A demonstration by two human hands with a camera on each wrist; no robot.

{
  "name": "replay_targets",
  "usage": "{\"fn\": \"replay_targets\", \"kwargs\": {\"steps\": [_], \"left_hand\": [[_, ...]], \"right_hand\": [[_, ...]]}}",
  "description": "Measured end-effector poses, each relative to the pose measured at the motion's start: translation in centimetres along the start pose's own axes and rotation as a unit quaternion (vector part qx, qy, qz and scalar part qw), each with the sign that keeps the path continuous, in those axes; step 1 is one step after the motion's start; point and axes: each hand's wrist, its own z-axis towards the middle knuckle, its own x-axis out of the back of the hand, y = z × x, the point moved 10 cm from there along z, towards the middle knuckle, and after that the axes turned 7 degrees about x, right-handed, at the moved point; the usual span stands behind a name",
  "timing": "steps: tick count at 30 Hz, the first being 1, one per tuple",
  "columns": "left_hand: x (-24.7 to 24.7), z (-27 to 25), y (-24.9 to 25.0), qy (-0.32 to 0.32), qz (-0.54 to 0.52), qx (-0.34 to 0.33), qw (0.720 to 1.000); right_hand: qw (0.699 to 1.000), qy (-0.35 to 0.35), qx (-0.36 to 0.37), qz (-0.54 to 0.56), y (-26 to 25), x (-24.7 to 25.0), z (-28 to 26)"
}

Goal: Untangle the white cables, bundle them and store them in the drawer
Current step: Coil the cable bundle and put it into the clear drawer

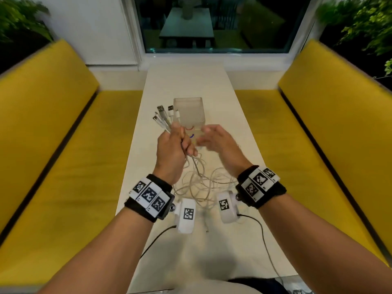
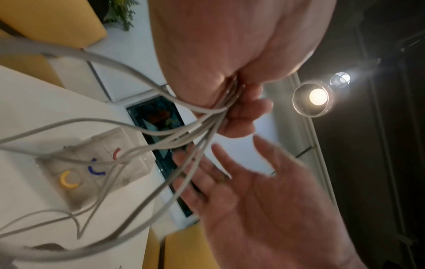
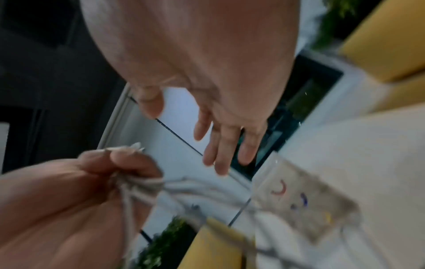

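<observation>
Gripping the white cables above the table, left hand fisted; right hand spread, empty, beside it.

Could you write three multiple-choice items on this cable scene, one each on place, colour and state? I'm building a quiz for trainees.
1. Where is the clear box?
A. on the table, beyond the hands
B. on a bench
C. in the right hand

2. What colours are the bands in the box?
A. green, black, white
B. red, blue, yellow
C. all orange

3. What is the left hand doing?
A. lying flat on the table
B. gripping the cables
C. hanging empty

Answers:
1 A: it stands mid-table past both hands.
2 B: the left wrist view shows those three.
3 B: plugs fan out above its fist, while the right hand is open.
</observation>
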Motion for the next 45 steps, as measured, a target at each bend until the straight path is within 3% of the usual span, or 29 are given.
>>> {"fn": "replay_targets", "kwargs": {"steps": [2,4,7,11,16,21,28,32,35,39,41,45], "left_hand": [[-0.5,-0.3,-1.1,0.007,0.011,0.025,1.000],[-0.3,-0.3,-2.1,0.024,0.016,0.045,0.999],[-0.4,-0.3,-3.0,-0.026,-0.051,0.075,0.996],[-1.3,-0.8,-3.5,-0.096,-0.124,0.123,0.980],[0.8,-0.1,-3.5,-0.012,-0.042,0.121,0.992],[1.6,0.9,-1.6,0.012,-0.008,0.098,0.995],[8.4,2.9,3.9,0.089,-0.067,0.059,0.992],[10.7,2.7,4.4,0.109,-0.074,0.058,0.990],[10.9,2.4,4.1,0.117,-0.080,0.054,0.988],[11.1,2.3,4.4,0.125,-0.090,0.052,0.987],[10.5,2.2,3.9,0.126,-0.090,0.053,0.986],[8.3,2.3,1.9,0.101,-0.069,0.067,0.990]], "right_hand": [[0.990,-0.117,-0.019,0.071,0.2,-4.4,-1.0],[0.983,-0.168,-0.054,0.059,1.3,-6.5,-1.9],[0.977,-0.198,-0.057,-0.050,2.3,-6.3,-2.5],[0.968,-0.235,-0.085,-0.009,3.6,-6.2,-2.8],[0.958,-0.211,-0.121,-0.150,5.8,-4.2,-2.4],[0.920,-0.187,-0.086,-0.334,6.9,-2.8,-1.5],[0.864,-0.183,-0.133,-0.450,11.7,3.1,-3.7],[0.836,-0.147,-0.174,-0.499,14.7,6.8,-5.3],[0.810,-0.111,-0.169,-0.550,14.4,8.9,-4.7],[0.798,-0.074,-0.154,-0.578,12.9,11.3,-3.9],[0.789,-0.101,-0.168,-0.582,13.0,11.2,-3.8],[0.740,-0.228,-0.220,-0.593,14.2,8.3,-4.6]]}}
